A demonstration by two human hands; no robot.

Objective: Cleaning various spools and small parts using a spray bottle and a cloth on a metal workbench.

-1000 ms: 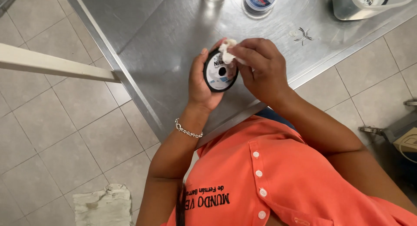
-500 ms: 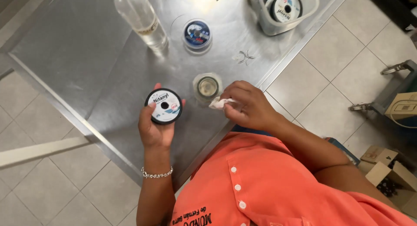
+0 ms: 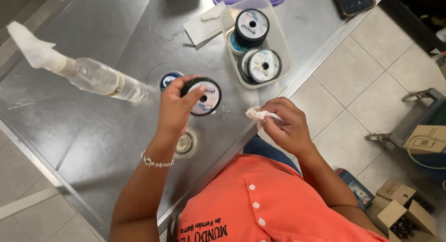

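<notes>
Fingers of the left hand pinched a round black spool with a white label above the steel table, right hand clutched a crumpled white wipe beside it, and a loose pinch risked dropping it.

The desk is brushed, dully gleaming metal; the spray bottle clear glossy plastic; the wipe crumpled white cloth.
</notes>
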